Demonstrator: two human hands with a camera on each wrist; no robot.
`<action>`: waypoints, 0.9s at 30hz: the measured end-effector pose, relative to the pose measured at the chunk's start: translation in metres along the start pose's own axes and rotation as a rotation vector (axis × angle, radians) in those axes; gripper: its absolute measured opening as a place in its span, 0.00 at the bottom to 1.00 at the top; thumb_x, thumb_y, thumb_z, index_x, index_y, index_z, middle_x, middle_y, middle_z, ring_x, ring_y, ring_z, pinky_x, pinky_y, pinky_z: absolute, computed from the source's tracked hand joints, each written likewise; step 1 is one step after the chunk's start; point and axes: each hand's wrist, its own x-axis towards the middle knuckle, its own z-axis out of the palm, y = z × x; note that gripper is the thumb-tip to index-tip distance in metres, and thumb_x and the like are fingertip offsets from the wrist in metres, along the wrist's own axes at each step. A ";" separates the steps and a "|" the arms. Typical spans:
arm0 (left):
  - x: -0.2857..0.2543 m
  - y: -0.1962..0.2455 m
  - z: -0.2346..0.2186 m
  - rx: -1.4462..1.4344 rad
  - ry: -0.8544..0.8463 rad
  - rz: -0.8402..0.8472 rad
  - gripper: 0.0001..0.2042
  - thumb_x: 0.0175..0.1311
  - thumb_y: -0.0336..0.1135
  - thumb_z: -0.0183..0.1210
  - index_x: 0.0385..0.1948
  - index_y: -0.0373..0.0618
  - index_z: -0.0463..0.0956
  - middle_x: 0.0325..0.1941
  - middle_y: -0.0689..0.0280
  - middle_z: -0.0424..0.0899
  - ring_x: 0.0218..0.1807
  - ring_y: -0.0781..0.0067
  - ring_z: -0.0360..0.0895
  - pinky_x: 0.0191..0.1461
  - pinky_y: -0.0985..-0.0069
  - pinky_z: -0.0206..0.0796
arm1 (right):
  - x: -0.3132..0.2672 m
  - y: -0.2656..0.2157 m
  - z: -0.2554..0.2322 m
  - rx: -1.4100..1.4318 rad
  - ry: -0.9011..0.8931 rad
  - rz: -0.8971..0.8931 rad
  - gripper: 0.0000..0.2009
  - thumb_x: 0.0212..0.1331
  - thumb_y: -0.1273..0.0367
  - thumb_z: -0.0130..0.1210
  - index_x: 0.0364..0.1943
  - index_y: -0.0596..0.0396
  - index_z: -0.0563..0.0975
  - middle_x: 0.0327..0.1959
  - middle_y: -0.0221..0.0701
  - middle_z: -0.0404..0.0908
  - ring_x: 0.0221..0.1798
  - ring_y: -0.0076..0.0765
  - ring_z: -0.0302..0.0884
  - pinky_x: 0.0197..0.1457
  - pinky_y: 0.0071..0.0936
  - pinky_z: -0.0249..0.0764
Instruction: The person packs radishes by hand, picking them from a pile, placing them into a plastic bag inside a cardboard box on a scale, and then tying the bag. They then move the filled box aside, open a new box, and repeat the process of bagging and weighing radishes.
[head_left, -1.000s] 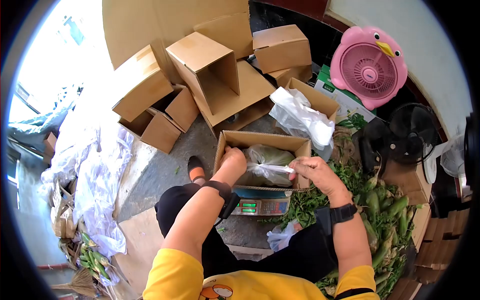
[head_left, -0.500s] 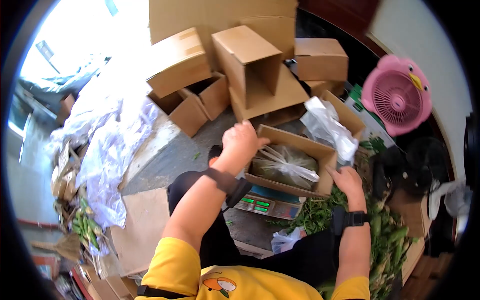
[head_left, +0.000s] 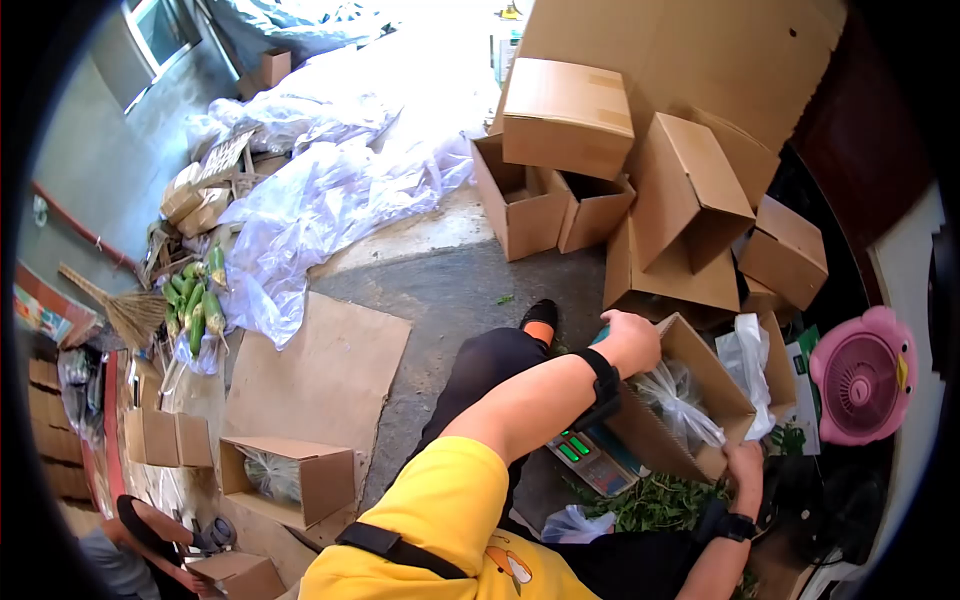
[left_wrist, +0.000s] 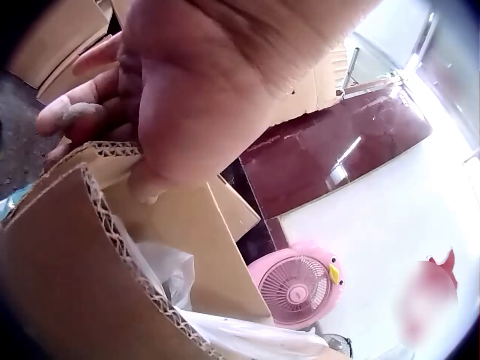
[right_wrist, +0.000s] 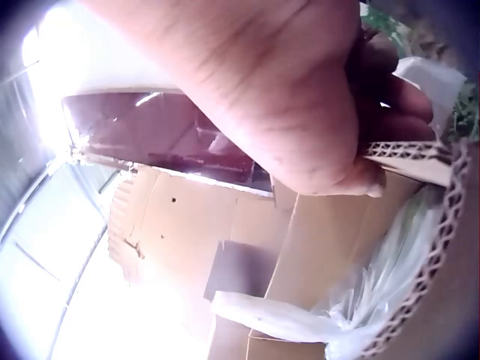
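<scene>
An open cardboard box (head_left: pixel 650 432) is held at its two ends, close over a digital scale (head_left: pixel 592 464) with green lit digits. Inside lies a tied clear plastic bag (head_left: pixel 682 398) with greenish contents. My left hand (head_left: pixel 632 342) grips the far end wall, thumb inside and fingers outside, as the left wrist view shows with the hand (left_wrist: pixel 202 90) over the rim. At the near end my right hand (head_left: pixel 743 468) pinches the opposite wall; in the right wrist view the thumb of that hand (right_wrist: pixel 300 112) reaches inside the box.
Stacked cardboard boxes (head_left: pixel 568 115) stand ahead. A box with a bagged item (head_left: pixel 300 480) sits on a flat cardboard sheet (head_left: pixel 310 375) at left, near another person's arm (head_left: pixel 150 520). Leafy greens (head_left: pixel 660 505) lie beside the scale; a pink fan (head_left: pixel 862 375) stands right.
The hands went from the bag's knot to the box's end walls and now hold it. The head view has turned left, bringing the other filled box and another person into sight.
</scene>
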 end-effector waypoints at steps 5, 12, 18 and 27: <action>-0.017 -0.025 -0.044 -0.070 0.079 -0.006 0.17 0.60 0.45 0.48 0.42 0.48 0.80 0.49 0.62 0.80 0.51 0.59 0.77 0.47 0.48 0.66 | -0.001 -0.035 -0.050 0.351 0.120 -0.128 0.16 0.46 0.63 0.56 0.24 0.68 0.77 0.21 0.45 0.79 0.26 0.43 0.78 0.33 0.35 0.69; -0.094 -0.096 -0.127 -0.171 0.213 -0.084 0.21 0.59 0.51 0.47 0.36 0.45 0.81 0.42 0.61 0.82 0.47 0.61 0.78 0.49 0.68 0.68 | -0.027 -0.165 -0.137 0.095 0.094 -0.347 0.17 0.51 0.62 0.53 0.23 0.70 0.75 0.16 0.44 0.75 0.21 0.38 0.74 0.28 0.35 0.66; -0.192 -0.185 -0.149 -0.094 0.288 -0.307 0.24 0.62 0.56 0.45 0.37 0.45 0.81 0.41 0.61 0.82 0.45 0.58 0.78 0.47 0.65 0.70 | -0.027 -0.260 -0.116 -0.094 0.403 -0.962 0.11 0.53 0.66 0.52 0.28 0.62 0.77 0.16 0.41 0.71 0.29 0.45 0.69 0.33 0.39 0.64; -0.351 -0.313 -0.057 0.010 0.424 -0.723 0.26 0.60 0.54 0.49 0.26 0.33 0.78 0.31 0.44 0.79 0.39 0.45 0.77 0.45 0.60 0.69 | -0.095 -0.432 0.034 0.177 -0.199 -0.772 0.16 0.52 0.59 0.54 0.23 0.60 0.78 0.23 0.47 0.76 0.31 0.51 0.76 0.37 0.40 0.72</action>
